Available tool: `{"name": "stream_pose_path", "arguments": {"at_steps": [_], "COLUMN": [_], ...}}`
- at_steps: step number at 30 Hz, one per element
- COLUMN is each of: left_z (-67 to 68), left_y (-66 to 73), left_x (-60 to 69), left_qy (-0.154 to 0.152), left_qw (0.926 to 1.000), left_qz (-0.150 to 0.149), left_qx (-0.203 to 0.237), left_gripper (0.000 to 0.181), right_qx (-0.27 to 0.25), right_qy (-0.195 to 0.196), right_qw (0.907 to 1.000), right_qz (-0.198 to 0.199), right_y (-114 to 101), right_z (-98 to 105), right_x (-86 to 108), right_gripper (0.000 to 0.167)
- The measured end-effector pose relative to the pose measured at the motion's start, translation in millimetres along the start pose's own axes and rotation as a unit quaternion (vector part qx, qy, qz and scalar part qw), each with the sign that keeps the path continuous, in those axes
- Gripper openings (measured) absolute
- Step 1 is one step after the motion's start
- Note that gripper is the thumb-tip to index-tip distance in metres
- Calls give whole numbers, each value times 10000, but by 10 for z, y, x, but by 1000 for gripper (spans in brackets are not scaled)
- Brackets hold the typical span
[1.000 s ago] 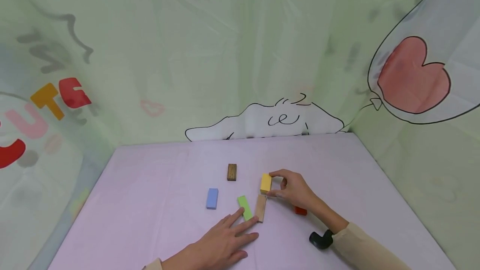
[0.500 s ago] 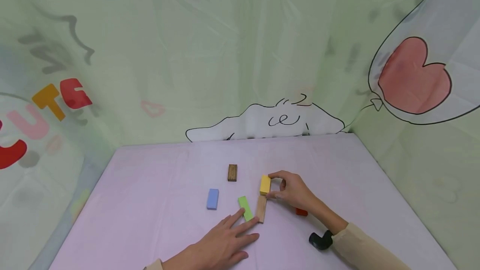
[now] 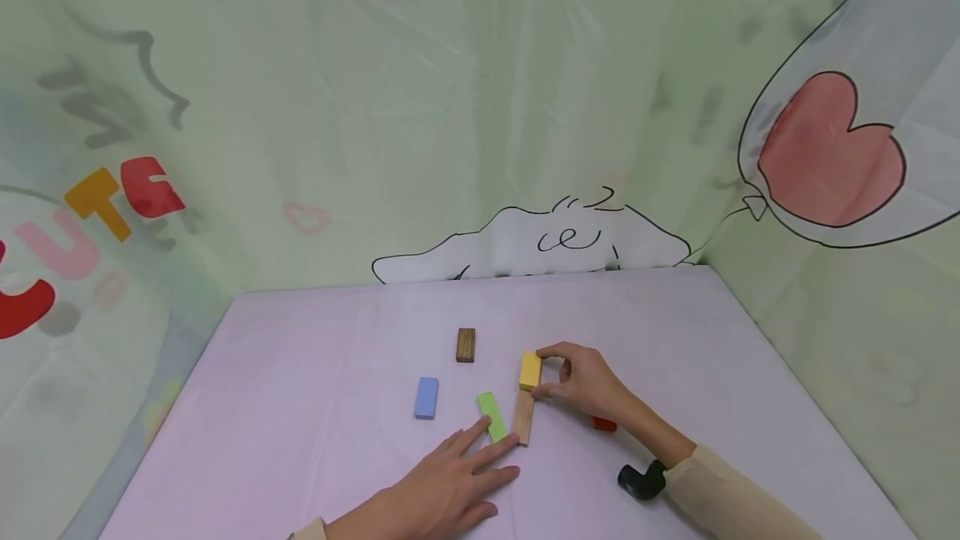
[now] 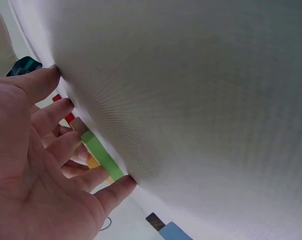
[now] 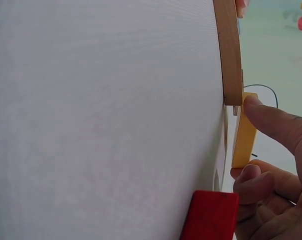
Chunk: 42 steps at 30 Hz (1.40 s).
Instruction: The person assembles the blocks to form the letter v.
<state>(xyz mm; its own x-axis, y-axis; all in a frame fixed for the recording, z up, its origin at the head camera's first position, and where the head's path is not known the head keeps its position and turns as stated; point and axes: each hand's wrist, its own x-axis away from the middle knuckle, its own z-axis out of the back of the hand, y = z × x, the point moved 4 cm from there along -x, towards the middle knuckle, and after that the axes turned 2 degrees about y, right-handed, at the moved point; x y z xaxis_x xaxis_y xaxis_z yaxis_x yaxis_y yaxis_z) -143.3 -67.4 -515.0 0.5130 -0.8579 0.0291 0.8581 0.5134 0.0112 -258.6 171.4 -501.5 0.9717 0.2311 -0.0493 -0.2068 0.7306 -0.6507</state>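
Note:
In the head view, my right hand (image 3: 588, 380) pinches a yellow block (image 3: 530, 371) end to end between thumb and finger. Its near end meets the far end of a plain wooden block (image 3: 523, 417); the right wrist view shows the yellow block (image 5: 245, 132) held slightly off the cloth there. My left hand (image 3: 450, 482) rests with spread fingers, fingertips down on the cloth. One finger touches the lower part of a green block (image 3: 491, 416), and another reaches the near end of the wooden block. Fingers of this hand partly hide the green block (image 4: 102, 156) in the left wrist view.
A blue block (image 3: 426, 398) and a dark brown block (image 3: 466, 345) lie to the left and behind. Under the right forearm sits a partly hidden red block (image 3: 604, 424). A black elbow-shaped piece (image 3: 642, 480) lies by the right sleeve. Printed cloth walls surround the table (image 3: 300, 407).
The yellow block and my right hand's fingers have shifted slightly toward me, bringing the block closer to the wooden block's far end. My left hand stays in place.

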Motion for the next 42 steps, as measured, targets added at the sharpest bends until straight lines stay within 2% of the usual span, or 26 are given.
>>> {"name": "stream_pose_path", "arguments": {"at_steps": [11, 25, 42], "left_z": [17, -5, -12], "left_y": [2, -2, -3], "left_x": [-8, 0, 0], "left_qy": [-78, 131, 101], "left_qw": [10000, 9998, 9999], "left_qz": [26, -20, -5], "left_qx": [27, -113, -88], "left_gripper": [52, 51, 52], "right_qx": [14, 17, 175], "right_qy": [-108, -183, -248], "right_qw": [9999, 9998, 9995], "right_qz": [28, 50, 107], "right_y": [13, 30, -20], "right_z": [-3, -18, 12], "right_x": [-9, 3, 21], "right_gripper": [61, 61, 59]}}
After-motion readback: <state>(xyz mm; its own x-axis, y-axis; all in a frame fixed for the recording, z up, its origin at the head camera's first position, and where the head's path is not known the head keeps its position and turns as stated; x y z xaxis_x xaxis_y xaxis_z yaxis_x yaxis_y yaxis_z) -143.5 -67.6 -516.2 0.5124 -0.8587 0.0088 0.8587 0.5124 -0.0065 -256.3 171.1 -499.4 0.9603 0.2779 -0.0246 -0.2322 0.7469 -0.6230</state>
